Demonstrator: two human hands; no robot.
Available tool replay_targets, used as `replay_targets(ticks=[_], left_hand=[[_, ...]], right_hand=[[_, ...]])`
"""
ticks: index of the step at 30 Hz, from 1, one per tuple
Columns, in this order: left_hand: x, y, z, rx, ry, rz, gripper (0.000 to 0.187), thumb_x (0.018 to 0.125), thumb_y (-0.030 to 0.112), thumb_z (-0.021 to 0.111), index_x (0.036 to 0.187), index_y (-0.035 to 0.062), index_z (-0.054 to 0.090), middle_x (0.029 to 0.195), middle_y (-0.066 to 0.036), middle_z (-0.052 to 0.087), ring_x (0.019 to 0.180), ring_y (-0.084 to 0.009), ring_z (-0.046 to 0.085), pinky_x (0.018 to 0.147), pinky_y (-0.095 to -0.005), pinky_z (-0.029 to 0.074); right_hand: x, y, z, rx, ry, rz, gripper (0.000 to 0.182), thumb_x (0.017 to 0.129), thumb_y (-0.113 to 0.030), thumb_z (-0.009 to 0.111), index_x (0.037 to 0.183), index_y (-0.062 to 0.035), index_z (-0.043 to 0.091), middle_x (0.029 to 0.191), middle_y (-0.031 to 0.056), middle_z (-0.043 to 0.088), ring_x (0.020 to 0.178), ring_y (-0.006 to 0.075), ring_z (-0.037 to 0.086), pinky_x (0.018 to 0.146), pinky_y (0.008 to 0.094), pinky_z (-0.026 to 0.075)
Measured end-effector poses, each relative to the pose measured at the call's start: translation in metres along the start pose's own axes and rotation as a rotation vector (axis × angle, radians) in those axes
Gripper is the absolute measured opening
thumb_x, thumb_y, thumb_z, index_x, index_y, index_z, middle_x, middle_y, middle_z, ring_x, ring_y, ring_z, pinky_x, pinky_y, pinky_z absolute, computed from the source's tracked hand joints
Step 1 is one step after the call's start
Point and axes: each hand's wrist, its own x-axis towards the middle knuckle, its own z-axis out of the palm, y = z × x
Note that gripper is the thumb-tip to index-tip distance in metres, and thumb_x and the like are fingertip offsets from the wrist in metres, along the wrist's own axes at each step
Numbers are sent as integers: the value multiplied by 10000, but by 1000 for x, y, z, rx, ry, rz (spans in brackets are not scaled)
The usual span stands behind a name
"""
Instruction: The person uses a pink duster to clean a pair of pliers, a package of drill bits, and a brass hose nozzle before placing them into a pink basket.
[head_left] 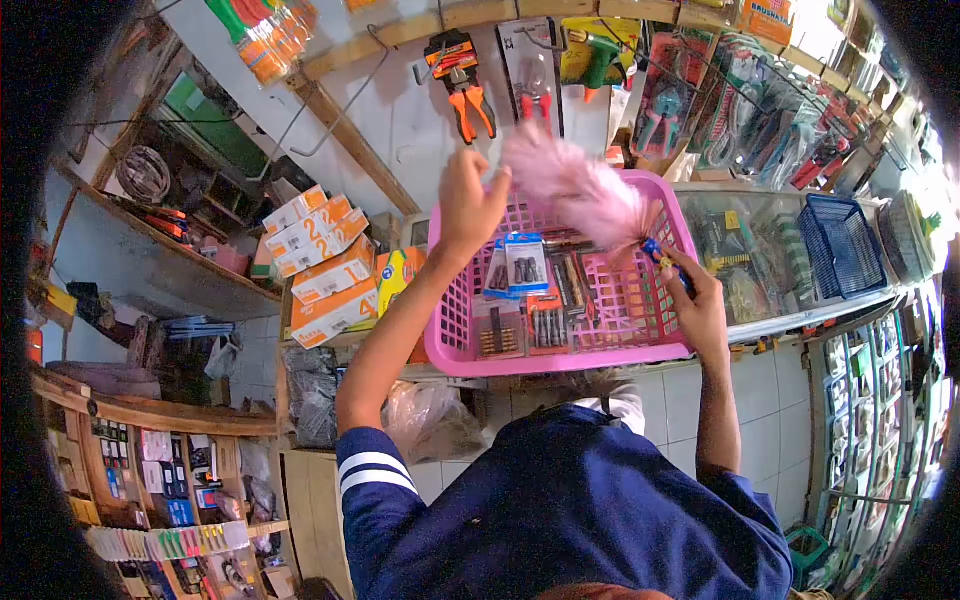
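My right hand (697,305) is closed around the dark, patterned handle (668,262) of a feather duster. The duster's fluffy pink head (575,185) is blurred and reaches up and left over the back of a pink plastic basket (560,366). In that basket lie blue-carded packs (525,263), a pack of several bits (547,322) and a pack of brass-coloured pieces (498,333). Raised above the basket's left rim is my left hand (474,207), its fingers loosely bent, the thumb apart, nothing visible in it. Orange-handled pliers (468,100) hang just beyond it.
Stacked white-and-orange boxes (335,290) stand left of the basket. A glass-topped counter (745,235) extends right, with a blue wire basket (842,245) on it. Metal hooks (350,95) jut from the wall among hanging packaged tools. Shelves of goods (165,470) fill the lower left.
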Motion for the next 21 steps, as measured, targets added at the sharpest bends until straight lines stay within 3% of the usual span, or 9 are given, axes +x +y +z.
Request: replay_targets(ticks=[1, 2, 5, 8, 11, 12, 18, 21], left_hand=[[-7, -3, 7, 37, -102, -30, 291, 817, 192, 688, 942, 17, 492, 853, -173, 546, 841, -368, 547, 754, -456, 437], [-10, -4, 12, 12, -311, -185, 307, 811, 246, 690, 920, 22, 511, 848, -192, 598, 863, -395, 578, 719, -487, 443], [-25, -2, 26, 134, -705, -205, 414, 844, 361, 649, 1016, -3, 556, 862, -227, 624, 937, -382, 606, 778, -485, 474], [-32, -14, 54, 371, -1309, -259, 599, 869, 486, 591, 1221, 5, 535, 1046, -255, 625, 1056, -381, 590, 864, -484, 488], [-61, -12, 66, 592, -1008, -251, 743, 869, 548, 566, 1379, 24, 431, 1221, -286, 556, 1167, -411, 529, 955, -507, 456], [-62, -14, 70, 603, -1069, -269, 836, 837, 563, 601, 1399, -11, 370, 1306, -312, 486, 1202, -456, 479, 977, -533, 424], [-78, -38, 81, 420, -981, -250, 1037, 710, 592, 720, 1373, -96, 319, 1235, -341, 512, 1172, -483, 483, 1005, -495, 405], [-84, -53, 88, 489, -963, -165, 1066, 674, 567, 761, 1378, -92, 305, 1222, -340, 518, 1165, -473, 493, 981, -493, 425]], right_hand=[[1, 5, 2, 29, 31, 4, 324, 941, -190, 607, 1217, -19, 616, 865, 74, 614, 719, 123, 519, 641, 269, 422], [1, 10, 4, 56, 61, 9, 324, 953, -197, 603, 1232, -32, 615, 775, 2, 581, 614, 47, 440, 546, 231, 385], [4, 17, 5, 96, 90, -43, 331, 956, -188, 599, 1249, -35, 603, 805, 0, 579, 610, 51, 455, 536, 228, 393], [1, 5, 4, 214, 77, 82, 329, 954, -190, 606, 1243, -33, 607, 837, 10, 583, 602, 54, 467, 524, 233, 405], [5, 18, 5, 120, 76, 27, 327, 946, -178, 613, 1240, -37, 610, 803, 8, 583, 599, 55, 479, 522, 236, 413], [3, 11, 3, 81, 58, 15, 318, 939, -167, 618, 1229, -34, 619, 772, 5, 584, 597, 54, 477, 526, 236, 418], [4, 14, 4, 34, 36, -24, 305, 930, -159, 625, 1210, -40, 635, 741, 1, 571, 596, 53, 462, 530, 240, 421], [3, 15, 5, 24, 27, -27, 311, 930, -165, 624, 1219, -51, 634, 726, 2, 563, 589, 56, 460, 526, 244, 419]])
